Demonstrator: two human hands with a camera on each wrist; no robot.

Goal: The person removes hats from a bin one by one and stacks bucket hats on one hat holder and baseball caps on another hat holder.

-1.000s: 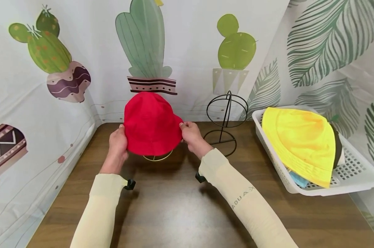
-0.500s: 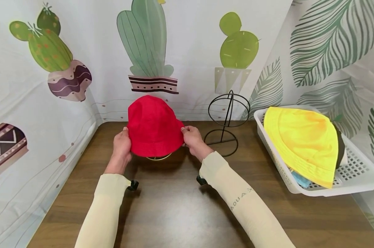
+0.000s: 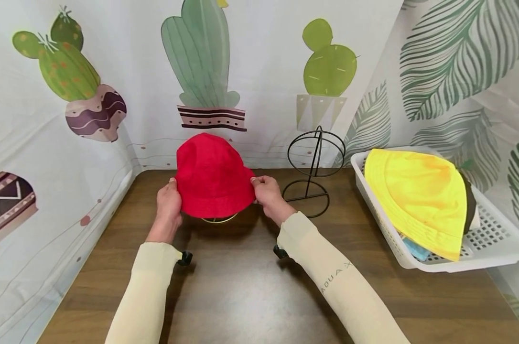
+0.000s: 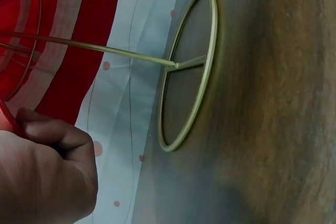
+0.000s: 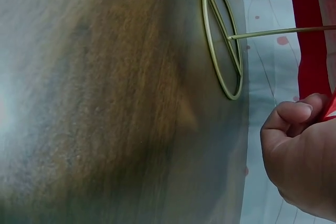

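Head view: left hand (image 3: 168, 203) and right hand (image 3: 270, 196) pinch a round red cloth hat (image 3: 212, 177); a hard tug could tip its gold wire stand (image 4: 176, 65).

The head view is bright and mostly sharp, with pale glare on the table (image 3: 242, 282) and soft shadow under the red hat (image 3: 212, 177). The yellow hat (image 3: 418, 196) looks nearly overexposed. Both wrist views are dimmer and softer, wood grain smeared; glare whitens the right one's left edge.
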